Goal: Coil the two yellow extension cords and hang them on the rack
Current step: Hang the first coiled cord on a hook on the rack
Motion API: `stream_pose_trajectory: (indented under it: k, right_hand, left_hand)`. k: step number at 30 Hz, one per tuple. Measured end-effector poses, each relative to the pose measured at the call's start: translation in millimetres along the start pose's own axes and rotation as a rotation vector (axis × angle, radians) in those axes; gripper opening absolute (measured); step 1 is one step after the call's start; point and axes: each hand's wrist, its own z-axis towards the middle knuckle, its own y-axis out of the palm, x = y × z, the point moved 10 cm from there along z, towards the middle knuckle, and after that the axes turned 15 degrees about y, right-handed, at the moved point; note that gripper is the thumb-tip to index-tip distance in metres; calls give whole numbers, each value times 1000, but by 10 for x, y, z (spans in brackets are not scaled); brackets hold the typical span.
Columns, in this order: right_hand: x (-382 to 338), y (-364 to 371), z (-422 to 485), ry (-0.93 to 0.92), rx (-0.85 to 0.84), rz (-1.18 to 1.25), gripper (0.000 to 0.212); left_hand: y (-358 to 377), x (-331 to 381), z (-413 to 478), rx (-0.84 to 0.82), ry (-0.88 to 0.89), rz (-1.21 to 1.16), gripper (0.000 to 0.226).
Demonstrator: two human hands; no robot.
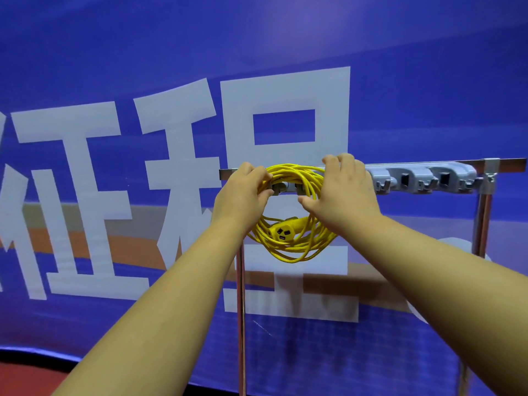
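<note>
While fingers of left hand (243, 192) and right hand (343, 190) clamped the yellow cord (291, 221) at its top by the rack (423, 175), it looked light, floppy.

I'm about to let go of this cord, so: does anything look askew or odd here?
Nothing damaged. The yellow coil is loose with uneven loops, and its socket end dangles inside the ring. The left hand and right hand hold its top at the rack.

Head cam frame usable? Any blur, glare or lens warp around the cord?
Head view: yellow cord, left hand and right hand sharp, no motion blur; lighting even, faint sheen on the banner top; wide-angle lens bows the banner's bottom edge.
</note>
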Motion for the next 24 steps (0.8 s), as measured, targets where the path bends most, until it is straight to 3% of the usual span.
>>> stream_pose_trajectory:
  k: [3, 5, 6, 14, 24]
  right_hand:
    - [-76, 68, 99, -57, -151, 75, 54]
    - [-60, 34, 151, -86, -171, 91, 29]
    - [-31, 16, 183, -90, -170, 89, 26]
    - [-27, 238, 308, -134, -89, -176, 51]
    - [-29, 389, 18, -126, -33, -297, 76]
  left_hand:
    - [-34, -46, 2, 7, 11, 51, 19]
    - [-49, -44, 27, -4, 31, 98, 20]
    - [-45, -34, 43, -15, 43, 112, 20]
    - [-24, -51, 59, -25, 99, 118, 23]
    - [28, 10, -52, -52, 70, 52, 35]
